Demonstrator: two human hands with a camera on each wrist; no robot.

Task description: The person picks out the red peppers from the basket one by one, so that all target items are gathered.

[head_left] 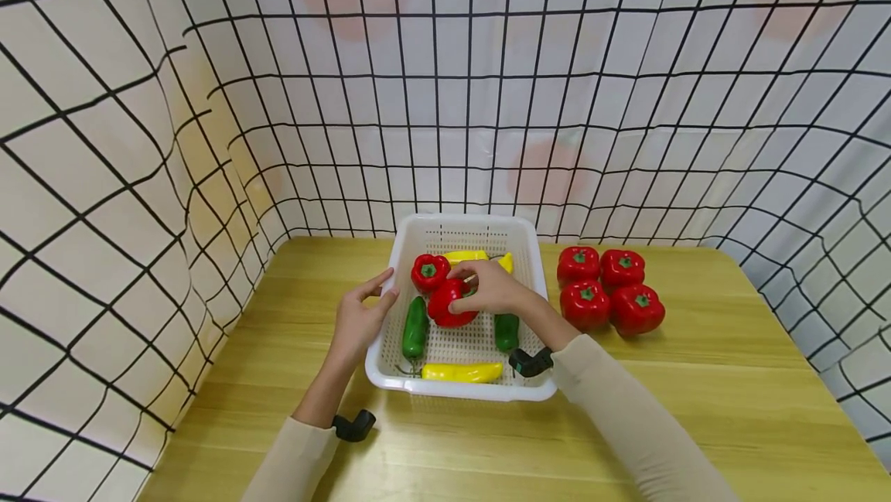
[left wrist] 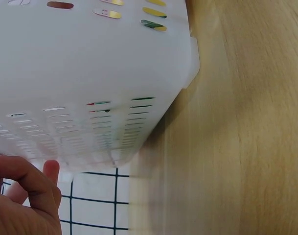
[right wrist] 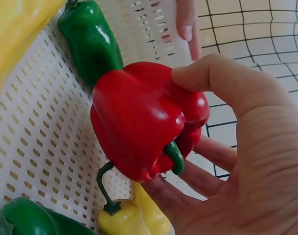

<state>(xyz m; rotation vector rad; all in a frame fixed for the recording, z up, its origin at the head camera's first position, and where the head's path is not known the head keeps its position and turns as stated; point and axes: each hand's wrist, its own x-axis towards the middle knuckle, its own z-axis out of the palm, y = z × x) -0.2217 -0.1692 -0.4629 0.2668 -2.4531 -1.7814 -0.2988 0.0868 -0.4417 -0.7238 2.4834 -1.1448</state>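
In the head view a white perforated plastic basket (head_left: 455, 387) stands on the wooden table. My right hand (head_left: 496, 287) holds a red bell pepper (right wrist: 139, 117) over the basket's middle, thumb on one side and fingers beneath, its green stem toward the palm. Another red bell pepper (head_left: 429, 273) sits just behind it. My left hand (head_left: 358, 320) grips the basket's left rim; in the left wrist view its curled fingers (left wrist: 21, 176) are by the outer wall. Green peppers (head_left: 415, 328) lie at both sides inside, with yellow peppers (head_left: 462, 373) at the front and back.
Several red bell peppers (head_left: 586, 304) stand grouped on the table (head_left: 703, 378) to the right of the basket. A black wire grid (head_left: 459, 127) with white sheeting behind it encloses the table's back and sides.
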